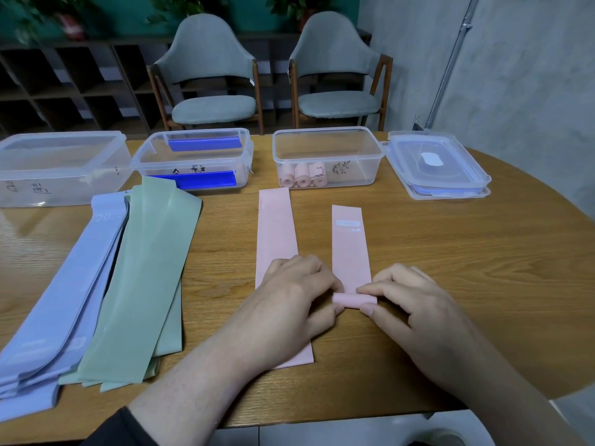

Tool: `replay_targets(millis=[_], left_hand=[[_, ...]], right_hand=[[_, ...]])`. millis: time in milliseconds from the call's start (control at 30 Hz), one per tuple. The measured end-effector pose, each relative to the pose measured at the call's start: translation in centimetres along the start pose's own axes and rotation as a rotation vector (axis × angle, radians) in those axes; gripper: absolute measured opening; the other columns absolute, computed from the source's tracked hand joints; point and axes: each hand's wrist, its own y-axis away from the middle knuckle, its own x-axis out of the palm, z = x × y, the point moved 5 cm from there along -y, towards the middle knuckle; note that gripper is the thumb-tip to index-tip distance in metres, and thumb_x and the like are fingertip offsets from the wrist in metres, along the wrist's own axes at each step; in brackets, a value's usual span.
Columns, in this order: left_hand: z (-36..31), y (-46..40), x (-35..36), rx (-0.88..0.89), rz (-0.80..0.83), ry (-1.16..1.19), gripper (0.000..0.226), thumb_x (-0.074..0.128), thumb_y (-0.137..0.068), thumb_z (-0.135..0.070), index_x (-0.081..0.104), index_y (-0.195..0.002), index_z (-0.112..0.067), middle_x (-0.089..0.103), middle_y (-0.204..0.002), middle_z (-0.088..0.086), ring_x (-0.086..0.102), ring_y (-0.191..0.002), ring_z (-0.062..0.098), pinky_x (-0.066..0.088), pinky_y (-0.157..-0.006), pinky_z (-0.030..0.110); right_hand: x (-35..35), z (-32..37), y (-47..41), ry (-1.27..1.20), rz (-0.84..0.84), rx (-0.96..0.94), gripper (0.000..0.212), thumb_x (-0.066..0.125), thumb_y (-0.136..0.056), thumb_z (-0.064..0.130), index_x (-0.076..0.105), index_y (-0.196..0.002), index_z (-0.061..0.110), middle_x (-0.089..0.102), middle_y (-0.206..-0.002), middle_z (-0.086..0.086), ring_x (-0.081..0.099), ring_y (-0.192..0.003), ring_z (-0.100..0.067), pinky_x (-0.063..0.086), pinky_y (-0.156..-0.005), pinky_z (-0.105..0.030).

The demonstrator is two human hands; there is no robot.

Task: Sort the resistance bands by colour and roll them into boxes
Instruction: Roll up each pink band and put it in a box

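A pink band (349, 249) lies flat on the table with its near end wound into a small roll (354, 300). My left hand (289, 304) pinches the roll's left end and my right hand (415, 310) pinches its right end. A second pink band (277, 233) lies flat to the left, partly under my left hand. Green bands (145, 278) and pale blue bands (64, 300) lie stacked at the left. A clear box (328, 146) at the back holds several pink rolls (302, 177).
A clear box (193, 156) with blue clips and a lidded clear box (61, 165) stand at the back left. Stacked lids (438, 165) lie at the back right. Two grey chairs (209, 69) stand behind the round wooden table (450, 252).
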Motion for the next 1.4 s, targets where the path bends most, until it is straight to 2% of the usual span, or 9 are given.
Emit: replay_targets(millis=[167, 367, 533, 633, 800, 933, 1033, 1233, 1400], left_hand=[[0.04, 0.13, 0.01, -0.015, 0.022, -0.008, 0.029, 0.049, -0.097, -0.050, 0.066, -0.115, -0.037, 0.051, -0.106, -0.021, 0.044, -0.106, 0.001, 0.035, -0.099, 0.028], [-0.02, 0.10, -0.02, -0.015, 0.015, -0.012, 0.024, 0.061, -0.093, -0.046, 0.066, -0.115, -0.035, 0.053, -0.108, -0.019, 0.046, -0.110, 0.004, 0.034, -0.103, 0.030], [-0.04, 0.09, 0.01, -0.013, 0.017, -0.017, 0.030, 0.049, -0.097, -0.050, 0.067, -0.115, -0.035, 0.052, -0.106, -0.019, 0.045, -0.107, 0.003, 0.032, -0.101, 0.028], [0.02, 0.06, 0.05, -0.022, 0.017, 0.001, 0.030, 0.049, -0.097, -0.051, 0.067, -0.115, -0.036, 0.052, -0.107, -0.021, 0.046, -0.108, 0.004, 0.034, -0.103, 0.030], [0.02, 0.01, -0.03, -0.014, 0.005, -0.014, 0.023, 0.062, -0.094, -0.045, 0.066, -0.113, -0.034, 0.054, -0.107, -0.020, 0.048, -0.109, 0.003, 0.035, -0.103, 0.032], [-0.02, 0.00, -0.03, -0.010, -0.004, -0.008, 0.022, 0.059, -0.097, -0.042, 0.068, -0.114, -0.032, 0.055, -0.105, -0.018, 0.048, -0.108, 0.004, 0.034, -0.103, 0.030], [-0.01, 0.05, 0.00, -0.008, -0.004, -0.006, 0.023, 0.057, -0.098, -0.044, 0.068, -0.115, -0.033, 0.054, -0.105, -0.018, 0.048, -0.108, 0.004, 0.033, -0.103, 0.029], [0.02, -0.02, 0.03, -0.008, 0.002, -0.011, 0.023, 0.064, -0.092, -0.044, 0.064, -0.112, -0.033, 0.055, -0.108, -0.019, 0.049, -0.109, 0.003, 0.035, -0.104, 0.032], [0.01, 0.00, 0.01, -0.013, -0.005, -0.011, 0.022, 0.056, -0.097, -0.045, 0.066, -0.113, -0.034, 0.054, -0.106, -0.019, 0.046, -0.108, 0.001, 0.032, -0.101, 0.025]], right_hand=[[0.05, -0.03, 0.01, -0.009, -0.013, -0.002, 0.015, 0.063, -0.088, 0.040, 0.065, -0.101, 0.034, 0.054, -0.099, 0.024, 0.048, -0.102, -0.003, 0.042, -0.085, -0.025], [0.00, -0.03, 0.00, -0.019, 0.000, -0.007, 0.045, 0.036, -0.089, 0.061, 0.069, -0.106, 0.035, 0.052, -0.099, 0.026, 0.046, -0.104, 0.001, 0.035, -0.085, -0.013], [0.05, -0.21, -0.02, -0.009, -0.011, 0.006, 0.019, 0.063, -0.087, 0.041, 0.065, -0.106, 0.034, 0.052, -0.101, 0.026, 0.046, -0.104, 0.001, 0.035, -0.086, -0.014], [0.04, -0.15, -0.07, -0.015, -0.011, 0.003, 0.019, 0.056, -0.089, 0.044, 0.066, -0.103, 0.035, 0.053, -0.100, 0.025, 0.048, -0.103, -0.002, 0.038, -0.085, -0.019], [0.04, -0.12, -0.08, -0.017, -0.004, 0.009, 0.045, 0.034, -0.089, 0.061, 0.067, -0.108, 0.037, 0.052, -0.100, 0.026, 0.047, -0.105, -0.002, 0.037, -0.086, -0.016], [0.03, -0.16, -0.12, -0.002, 0.002, 0.013, 0.030, 0.053, -0.089, 0.050, 0.064, -0.113, 0.035, 0.051, -0.103, 0.028, 0.045, -0.106, 0.001, 0.036, -0.087, -0.015], [0.03, -0.11, -0.11, 0.002, -0.001, 0.008, 0.017, 0.059, -0.088, 0.042, 0.062, -0.104, 0.038, 0.051, -0.101, 0.028, 0.047, -0.104, 0.000, 0.040, -0.083, -0.021], [0.16, -0.21, -0.06, 0.011, 0.010, 0.009, 0.033, 0.041, -0.093, 0.054, 0.065, -0.109, 0.039, 0.051, -0.102, 0.027, 0.045, -0.107, 0.001, 0.036, -0.084, -0.015], [0.07, -0.07, -0.09, 0.009, 0.005, 0.012, 0.023, 0.063, -0.089, 0.040, 0.065, -0.112, 0.036, 0.053, -0.104, 0.026, 0.046, -0.106, 0.000, 0.036, -0.088, -0.017]])
